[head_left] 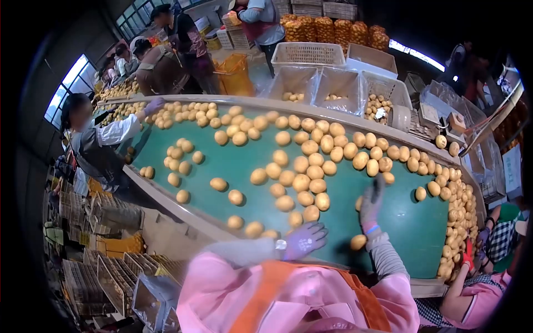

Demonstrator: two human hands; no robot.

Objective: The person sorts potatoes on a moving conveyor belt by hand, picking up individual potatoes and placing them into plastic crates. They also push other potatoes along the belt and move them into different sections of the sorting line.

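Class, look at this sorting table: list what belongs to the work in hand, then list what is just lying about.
In the work: left hand and right hand, both open over the green belt; the yellow round produce beside them.
Lying about: white crate, netted sacks, yellow basket, wire crates low at the left.

Even daylight from left windows (69, 89), heavy fisheye warp, black vignetted corners.
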